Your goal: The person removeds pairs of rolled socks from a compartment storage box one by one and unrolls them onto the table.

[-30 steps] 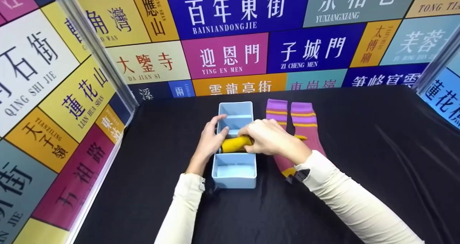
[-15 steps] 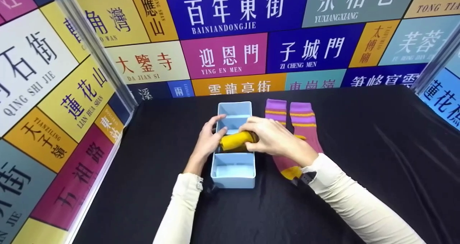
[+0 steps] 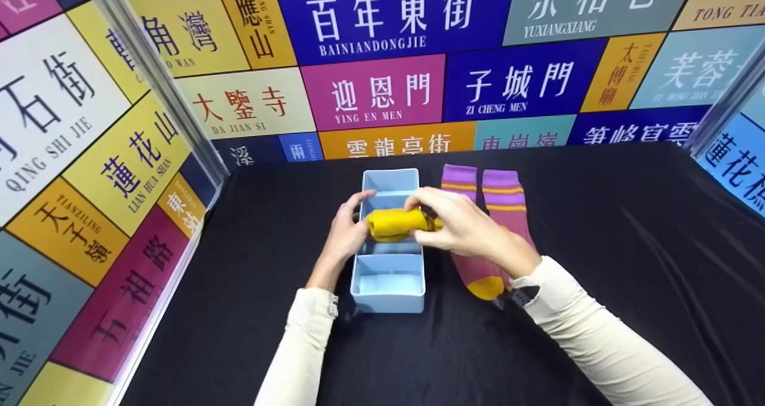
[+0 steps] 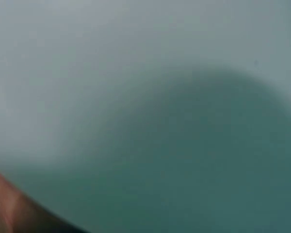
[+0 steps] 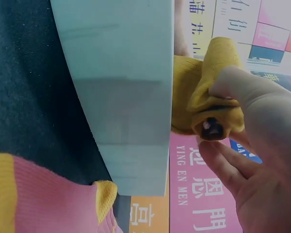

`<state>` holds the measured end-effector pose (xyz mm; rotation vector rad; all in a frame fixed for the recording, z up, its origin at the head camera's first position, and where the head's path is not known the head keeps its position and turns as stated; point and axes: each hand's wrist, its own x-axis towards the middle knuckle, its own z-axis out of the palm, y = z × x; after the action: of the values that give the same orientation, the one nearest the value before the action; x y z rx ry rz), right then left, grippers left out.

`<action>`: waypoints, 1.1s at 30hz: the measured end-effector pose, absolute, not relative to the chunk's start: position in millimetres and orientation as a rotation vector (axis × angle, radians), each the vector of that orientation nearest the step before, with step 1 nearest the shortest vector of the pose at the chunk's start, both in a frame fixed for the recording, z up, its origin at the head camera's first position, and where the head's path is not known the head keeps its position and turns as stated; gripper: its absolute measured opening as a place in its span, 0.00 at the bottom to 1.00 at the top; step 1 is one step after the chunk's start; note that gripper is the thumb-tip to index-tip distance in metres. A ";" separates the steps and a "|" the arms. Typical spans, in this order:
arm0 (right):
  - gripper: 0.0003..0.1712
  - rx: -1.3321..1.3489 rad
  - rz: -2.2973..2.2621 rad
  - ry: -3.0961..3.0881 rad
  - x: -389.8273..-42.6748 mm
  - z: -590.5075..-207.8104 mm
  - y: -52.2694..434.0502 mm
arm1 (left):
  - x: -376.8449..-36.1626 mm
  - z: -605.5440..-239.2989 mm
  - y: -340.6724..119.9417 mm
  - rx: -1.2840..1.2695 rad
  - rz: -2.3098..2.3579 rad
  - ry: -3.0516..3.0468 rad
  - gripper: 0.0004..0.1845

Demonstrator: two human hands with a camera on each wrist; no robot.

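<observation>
Desk (image 3: 597, 214): big and covered in black cloth, with bright sign walls around it.
Blue box (image 3: 388, 280): long, with little rooms inside, in the middle of the desk. The room nearest the person has nothing in it.
Pink socks (image 3: 505, 205): two, flat, side by side, at 3 o'clock from the box, just beside it. Yellow stripes and yellow toes.
Right hand (image 3: 463, 226): fingers (image 5: 223, 167) curled, pinching one end of the yellow roll.
Left hand (image 3: 345, 235): at 9 o'clock, against the box wall, fingers curled on the roll's other end.
Yellow sock roll (image 3: 394, 223): held just above the box's middle rooms, between both hands.
</observation>
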<state>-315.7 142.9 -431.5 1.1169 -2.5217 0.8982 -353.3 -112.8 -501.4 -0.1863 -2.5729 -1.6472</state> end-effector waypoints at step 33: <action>0.22 1.006 1.468 -2.457 -291.3 -459.2 252.6 | -353.4 -506.0 -111.9 -0.212 -1.663 -2.562 0.25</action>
<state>-291.3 252.6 -459.2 1.0058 -2.4570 1.4683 -353.4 -111.9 -506.0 -0.2118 -2.5621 -1.6632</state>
